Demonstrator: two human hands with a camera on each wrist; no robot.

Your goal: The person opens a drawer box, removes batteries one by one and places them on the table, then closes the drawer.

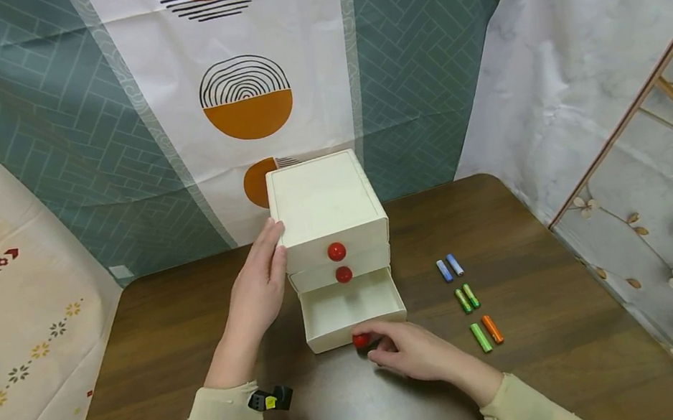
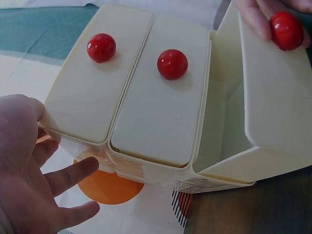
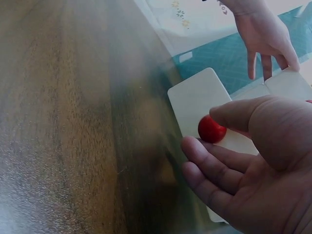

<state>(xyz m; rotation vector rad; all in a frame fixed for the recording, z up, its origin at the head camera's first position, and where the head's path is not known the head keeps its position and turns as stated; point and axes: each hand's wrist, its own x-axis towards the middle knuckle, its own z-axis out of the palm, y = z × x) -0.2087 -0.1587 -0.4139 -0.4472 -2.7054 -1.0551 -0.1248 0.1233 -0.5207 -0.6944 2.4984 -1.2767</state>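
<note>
A small cream drawer cabinet (image 1: 324,194) stands on the table with three drawers stacked. Its bottom drawer (image 1: 353,302) is pulled out, with nothing visible inside. Each drawer front carries a round red knob; the lowest knob (image 3: 212,129) is at my right hand (image 1: 412,347), whose finger and thumb curl about it. My left hand (image 1: 257,287) rests against the cabinet's left side near the top. In the left wrist view, that hand's fingers (image 2: 73,178) are spread beside the wall. The upper knob (image 2: 101,48) and middle knob (image 2: 172,64) are untouched, on pushed-in drawers.
Right of the cabinet, batteries lie in three pairs: blue-white (image 1: 449,267), green-yellow (image 1: 467,298), then a light green one (image 1: 480,338) beside an orange one (image 1: 493,329). A patterned cloth (image 1: 413,68) hangs close behind the cabinet at the table's back edge.
</note>
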